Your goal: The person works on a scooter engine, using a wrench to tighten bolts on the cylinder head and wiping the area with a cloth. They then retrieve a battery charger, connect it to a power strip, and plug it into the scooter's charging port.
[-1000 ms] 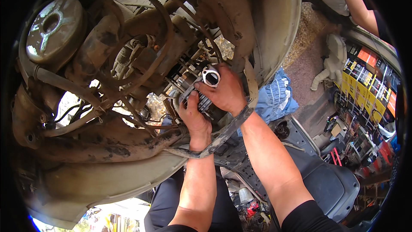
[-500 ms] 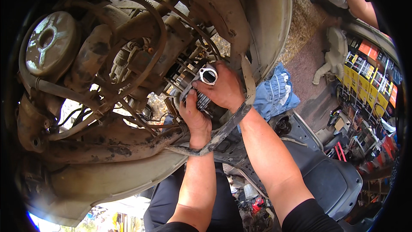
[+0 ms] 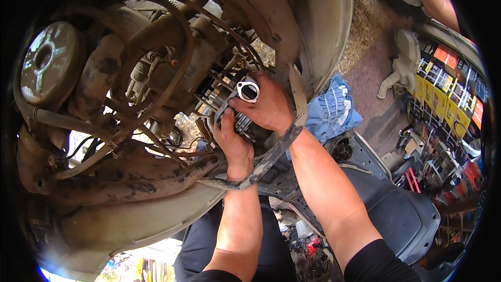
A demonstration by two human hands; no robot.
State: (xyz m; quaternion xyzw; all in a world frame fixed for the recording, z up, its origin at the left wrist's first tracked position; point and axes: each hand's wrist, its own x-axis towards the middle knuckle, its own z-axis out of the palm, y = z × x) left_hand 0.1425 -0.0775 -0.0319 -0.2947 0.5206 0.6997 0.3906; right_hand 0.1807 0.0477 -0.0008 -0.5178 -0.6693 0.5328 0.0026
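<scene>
Grip (image 3: 271,105) unchanged, finned part (image 3: 243,124) held two-handed

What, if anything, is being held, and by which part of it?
A finned metal part: the right hand grips beside its pale flange, the left hand its lower-left side.

A finned grey metal part (image 3: 242,120) sits tilted near the middle of the frame, partly hidden from view. Its flange (image 3: 240,86) (the palest, brightest piece of it) faces the camera at the upper end, ringing a dark opening (image 3: 250,93); lower down, thin fins (image 3: 243,126) lie parallel, slanting.
</scene>
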